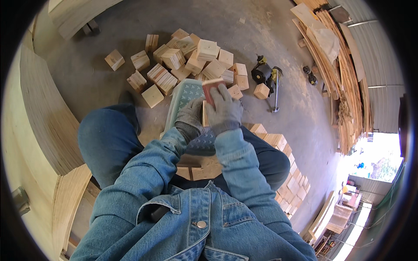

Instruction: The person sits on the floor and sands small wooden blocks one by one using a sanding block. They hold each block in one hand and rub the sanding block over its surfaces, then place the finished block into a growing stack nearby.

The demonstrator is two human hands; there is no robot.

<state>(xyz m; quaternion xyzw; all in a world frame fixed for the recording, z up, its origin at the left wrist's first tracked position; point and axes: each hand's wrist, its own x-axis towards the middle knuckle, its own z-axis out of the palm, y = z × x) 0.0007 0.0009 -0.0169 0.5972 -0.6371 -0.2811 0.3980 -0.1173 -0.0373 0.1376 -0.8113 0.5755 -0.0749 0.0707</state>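
I sit with knees apart, both hands in grey knit gloves. My left hand point(190, 116) grips a small wooden block point(204, 115) held upright over a pale green plastic lid or tray point(185, 93). My right hand point(224, 111) presses a reddish-brown sanding pad point(210, 87) against the top of that block. Both hands touch the block. Most of the block is hidden by the fingers.
Several cut wooden blocks point(174, 61) lie heaped on the concrete floor ahead. A stack of blocks point(287, 174) runs along my right leg. A black power tool point(263, 74) lies at right. Curved plywood sheets point(43, 113) stand at left, wood strips point(344, 78) at far right.
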